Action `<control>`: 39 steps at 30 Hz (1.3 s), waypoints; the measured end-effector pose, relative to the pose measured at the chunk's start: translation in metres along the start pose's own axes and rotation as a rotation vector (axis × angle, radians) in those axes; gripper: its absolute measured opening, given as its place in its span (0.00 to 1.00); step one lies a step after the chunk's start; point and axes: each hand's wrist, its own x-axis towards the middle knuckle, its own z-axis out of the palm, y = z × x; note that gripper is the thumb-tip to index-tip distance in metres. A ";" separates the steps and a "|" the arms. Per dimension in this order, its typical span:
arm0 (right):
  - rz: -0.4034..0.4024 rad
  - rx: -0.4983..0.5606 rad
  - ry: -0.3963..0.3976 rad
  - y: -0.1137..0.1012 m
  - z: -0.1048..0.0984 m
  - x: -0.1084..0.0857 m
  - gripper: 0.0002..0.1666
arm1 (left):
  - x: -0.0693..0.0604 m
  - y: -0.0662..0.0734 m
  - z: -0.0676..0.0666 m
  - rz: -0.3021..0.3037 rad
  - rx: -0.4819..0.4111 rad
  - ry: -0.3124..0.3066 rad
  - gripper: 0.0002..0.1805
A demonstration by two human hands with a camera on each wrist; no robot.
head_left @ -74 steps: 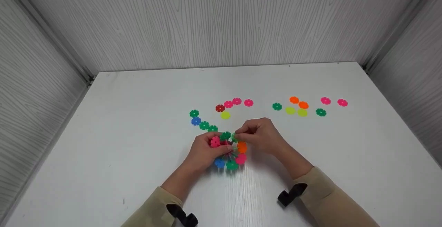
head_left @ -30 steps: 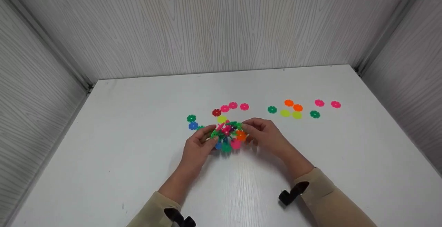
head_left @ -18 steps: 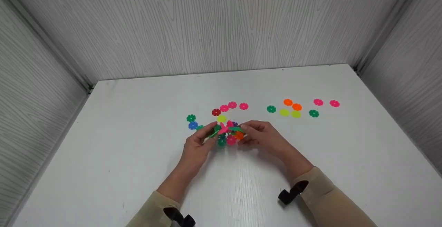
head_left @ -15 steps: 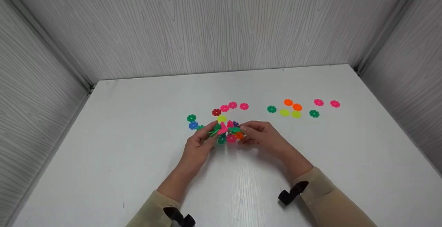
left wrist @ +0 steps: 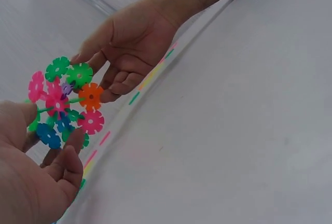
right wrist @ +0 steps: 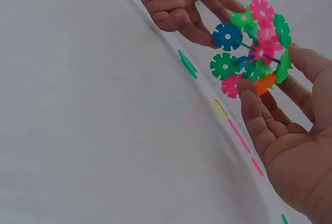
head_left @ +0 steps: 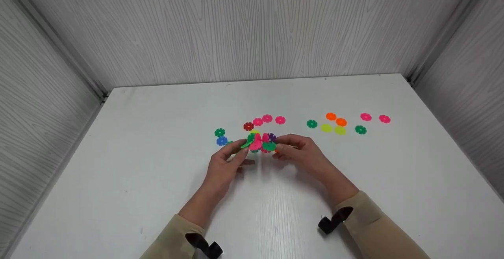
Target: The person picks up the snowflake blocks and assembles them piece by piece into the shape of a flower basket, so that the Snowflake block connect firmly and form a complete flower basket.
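The left hand (head_left: 223, 167) and right hand (head_left: 306, 154) pinch opposite sides of the slotted-disc cluster (head_left: 255, 146), held up off the table (head_left: 157, 141), probably to keep it balanced. Loose discs (head_left: 341, 122) lie beyond, likely for easy reach

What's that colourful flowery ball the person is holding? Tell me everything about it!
It's a roundish, gappy cluster of flower discs, joined at different angles. The thin, notched pieces look like plastic, in pink, green, blue, orange and purple; several show a small centre hole. It's held up above the white table, with the fingers of the left hand and right hand gripping opposite sides.
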 end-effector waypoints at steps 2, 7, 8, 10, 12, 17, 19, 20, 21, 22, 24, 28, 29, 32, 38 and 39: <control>0.001 0.000 0.008 0.000 0.000 0.000 0.23 | -0.001 0.001 -0.001 0.009 -0.034 -0.020 0.25; -0.009 -0.003 0.007 -0.001 -0.002 0.000 0.22 | -0.001 0.001 -0.003 0.047 -0.166 -0.081 0.26; -0.014 -0.001 0.004 -0.001 -0.002 0.000 0.22 | -0.001 0.002 -0.003 0.053 -0.196 -0.094 0.26; -0.025 -0.005 -0.001 0.000 -0.002 0.000 0.21 | 0.000 0.002 -0.003 0.051 -0.241 -0.111 0.25; -0.043 -0.021 -0.011 0.002 -0.003 0.001 0.21 | 0.000 0.003 -0.003 0.033 -0.261 -0.112 0.25; -0.076 -0.081 -0.042 0.001 0.000 0.000 0.24 | -0.001 0.004 0.000 -0.016 -0.159 -0.057 0.30; -0.089 -0.090 -0.052 0.000 0.002 -0.001 0.25 | -0.001 0.004 0.001 -0.030 -0.107 -0.024 0.34; -0.100 -0.095 -0.055 0.000 0.004 -0.001 0.25 | 0.000 0.004 0.001 -0.036 -0.089 -0.008 0.35; -0.112 -0.096 -0.058 0.000 0.005 -0.001 0.24 | 0.000 0.003 0.002 -0.037 -0.083 0.002 0.37; -0.124 -0.096 -0.060 0.000 0.006 0.000 0.24 | 0.000 0.003 0.001 -0.041 -0.084 0.012 0.39; -0.150 -0.098 -0.064 0.000 0.008 0.001 0.23 | 0.001 0.002 0.001 -0.045 -0.105 0.022 0.40; -0.211 -0.090 -0.090 0.003 0.010 0.003 0.24 | 0.002 0.000 0.000 -0.061 -0.176 0.028 0.41; -0.223 -0.092 -0.097 0.004 0.011 0.003 0.23 | 0.002 -0.001 0.000 -0.062 -0.191 0.029 0.41; -0.231 -0.112 -0.095 0.005 0.011 0.002 0.20 | 0.002 -0.003 -0.001 -0.053 -0.225 0.027 0.41; -0.176 -0.182 -0.062 0.004 0.011 0.000 0.14 | 0.004 -0.005 -0.001 -0.004 -0.280 0.014 0.42; -0.173 -0.179 -0.064 0.004 0.011 0.000 0.13 | 0.004 -0.004 0.000 -0.003 -0.298 0.015 0.42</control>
